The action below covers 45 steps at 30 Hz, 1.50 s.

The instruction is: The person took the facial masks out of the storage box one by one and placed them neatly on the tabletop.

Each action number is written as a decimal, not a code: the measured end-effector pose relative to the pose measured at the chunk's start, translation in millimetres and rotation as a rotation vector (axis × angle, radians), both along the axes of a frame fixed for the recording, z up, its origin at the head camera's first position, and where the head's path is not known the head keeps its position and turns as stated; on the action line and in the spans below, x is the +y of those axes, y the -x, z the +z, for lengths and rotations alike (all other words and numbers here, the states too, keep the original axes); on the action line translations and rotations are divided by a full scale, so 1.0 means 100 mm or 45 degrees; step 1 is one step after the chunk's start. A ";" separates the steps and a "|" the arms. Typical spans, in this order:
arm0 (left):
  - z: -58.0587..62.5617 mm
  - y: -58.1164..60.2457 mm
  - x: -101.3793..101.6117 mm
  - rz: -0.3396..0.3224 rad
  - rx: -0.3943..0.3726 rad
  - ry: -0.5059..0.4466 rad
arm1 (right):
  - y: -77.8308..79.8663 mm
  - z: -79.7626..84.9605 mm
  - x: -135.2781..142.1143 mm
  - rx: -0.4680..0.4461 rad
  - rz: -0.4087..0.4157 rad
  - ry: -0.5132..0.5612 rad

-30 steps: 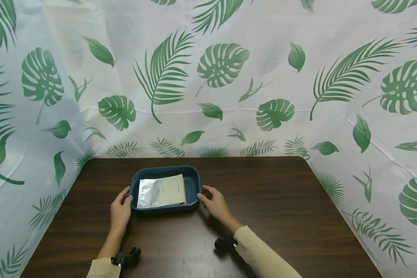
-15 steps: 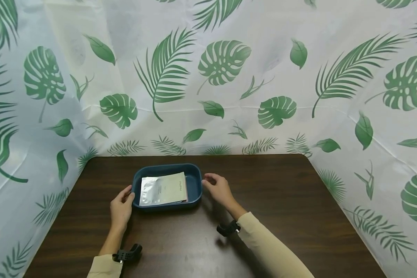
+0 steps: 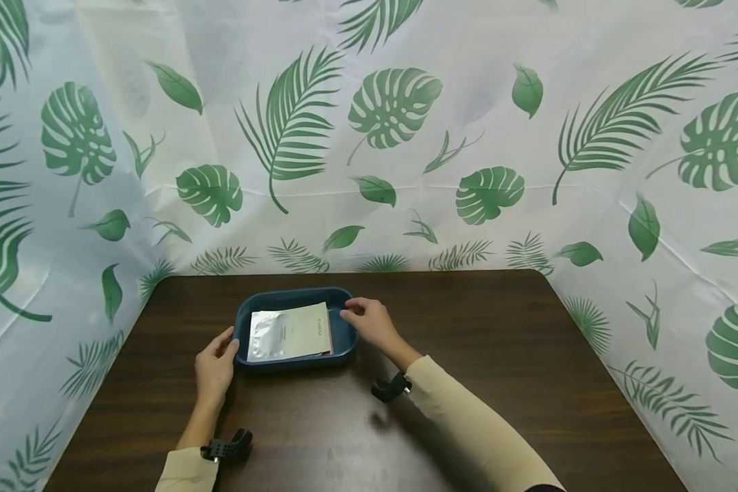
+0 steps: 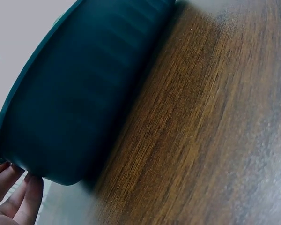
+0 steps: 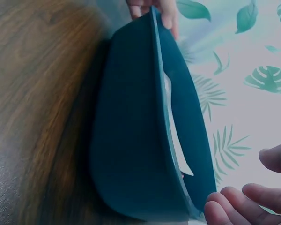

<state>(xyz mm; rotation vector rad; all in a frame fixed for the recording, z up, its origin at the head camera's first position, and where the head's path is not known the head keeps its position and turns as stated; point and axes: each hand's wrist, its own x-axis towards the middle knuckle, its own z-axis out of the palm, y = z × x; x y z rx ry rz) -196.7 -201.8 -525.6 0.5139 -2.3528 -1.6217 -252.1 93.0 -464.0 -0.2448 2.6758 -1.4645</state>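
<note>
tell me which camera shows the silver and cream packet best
The head view: it looks down on the packet lying in the blue tray. The right wrist view catches only a pale strip; in the left wrist view the tray's wall hides it.

White sheeting (image 3: 427, 178) with green leaf prints (image 3: 396, 108) hangs on 3 sides around the dark brown table (image 3: 498, 342); it is perhaps cloth, hard to tell. A pale reflection (image 3: 332, 451) shines on the table.

Indoor makeshift booth, room type unclear: creased white leaf-print sheeting (image 3: 427, 198) hangs behind and along both sides of a dark wood-grain table (image 3: 498, 328).
</note>
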 end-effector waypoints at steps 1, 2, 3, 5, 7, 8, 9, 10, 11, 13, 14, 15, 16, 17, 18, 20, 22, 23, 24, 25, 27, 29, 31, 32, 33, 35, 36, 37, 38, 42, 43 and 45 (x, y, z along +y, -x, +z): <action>0.00 0.00 0.00 -0.005 0.001 -0.001 | 0.01 0.01 -0.02 -0.015 0.004 -0.007; 0.00 0.01 -0.01 -0.011 0.004 -0.004 | 0.02 0.02 -0.05 -0.033 0.006 -0.013; 0.00 0.01 -0.01 -0.015 0.006 -0.009 | 0.04 0.02 -0.07 -0.043 0.011 -0.021; -0.01 0.02 -0.01 -0.020 0.005 -0.015 | 0.06 0.02 -0.12 -0.056 0.022 -0.037; -0.01 0.02 -0.01 -0.019 0.006 -0.016 | 0.07 0.01 -0.16 -0.070 0.032 -0.054; -0.01 0.02 -0.02 -0.016 0.005 -0.018 | 0.08 0.00 -0.19 -0.074 0.041 -0.063; -0.02 0.02 -0.02 -0.012 0.005 -0.019 | 0.08 -0.01 -0.21 -0.078 0.046 -0.074; -0.02 0.02 -0.02 -0.007 0.004 -0.018 | 0.09 -0.01 -0.23 -0.080 0.051 -0.081; -0.02 0.02 -0.02 -0.002 0.003 -0.019 | 0.09 -0.02 -0.25 -0.084 0.054 -0.086; -0.03 0.02 -0.02 0.004 0.000 -0.013 | 0.11 -0.03 -0.29 -0.086 0.056 -0.093; -0.03 0.02 -0.02 0.005 -0.001 -0.013 | 0.11 -0.03 -0.31 -0.088 0.053 -0.095; -0.03 0.02 -0.02 0.006 -0.006 -0.012 | 0.12 -0.04 -0.33 -0.091 0.048 -0.093; -0.03 0.02 -0.02 0.005 -0.010 -0.009 | 0.12 -0.05 -0.35 -0.090 0.045 -0.089; -0.04 0.02 -0.03 0.005 -0.013 -0.009 | 0.12 -0.06 -0.37 -0.093 0.042 -0.087; -0.04 0.02 -0.03 0.005 -0.016 -0.008 | 0.12 -0.07 -0.39 -0.095 0.041 -0.091; -0.04 0.01 -0.04 0.007 -0.020 -0.011 | 0.11 -0.09 -0.43 -0.098 0.043 -0.094; -0.05 0.01 -0.04 0.010 -0.025 -0.009 | 0.11 -0.11 -0.46 -0.092 0.041 -0.107; -0.05 0.01 -0.05 0.008 -0.026 -0.010 | 0.11 -0.11 -0.48 -0.092 0.039 -0.117; -0.05 0.02 -0.05 0.006 -0.027 -0.008 | 0.11 -0.12 -0.49 -0.091 0.033 -0.128; -0.05 0.02 -0.04 0.003 -0.027 -0.008 | 0.11 -0.12 -0.50 -0.088 0.027 -0.136; -0.05 0.03 -0.04 0.000 -0.031 -0.006 | 0.12 -0.12 -0.52 -0.092 0.013 -0.150; -0.06 0.03 -0.03 -0.003 -0.024 -0.008 | 0.13 -0.13 -0.53 -0.102 0.007 -0.173; -0.06 0.03 -0.03 0.004 -0.016 -0.009 | 0.13 -0.14 -0.54 -0.098 0.006 -0.206; -0.06 0.03 -0.03 0.008 -0.014 -0.007 | 0.14 -0.15 -0.55 -0.102 0.009 -0.217; -0.06 0.03 -0.02 0.009 -0.010 -0.003 | 0.15 -0.16 -0.56 -0.100 0.009 -0.229; -0.06 0.03 -0.02 0.013 -0.003 0.001 | 0.16 -0.18 -0.57 -0.085 0.000 -0.268; -0.05 0.03 -0.02 0.014 -0.001 0.004 | 0.16 -0.19 -0.57 -0.088 -0.005 -0.279; -0.05 0.03 -0.02 0.015 0.000 0.012 | 0.16 -0.19 -0.58 -0.095 -0.012 -0.282; -0.06 0.03 -0.02 0.017 0.000 0.016 | 0.16 -0.20 -0.58 -0.094 -0.020 -0.289; -0.07 0.04 -0.02 0.025 0.009 0.024 | 0.14 -0.21 -0.61 -0.111 -0.060 -0.299; -0.08 0.04 -0.03 0.028 0.012 0.023 | 0.14 -0.21 -0.62 -0.112 -0.070 -0.292; -0.08 0.04 -0.03 0.030 0.016 0.014 | 0.14 -0.21 -0.64 -0.120 -0.086 -0.267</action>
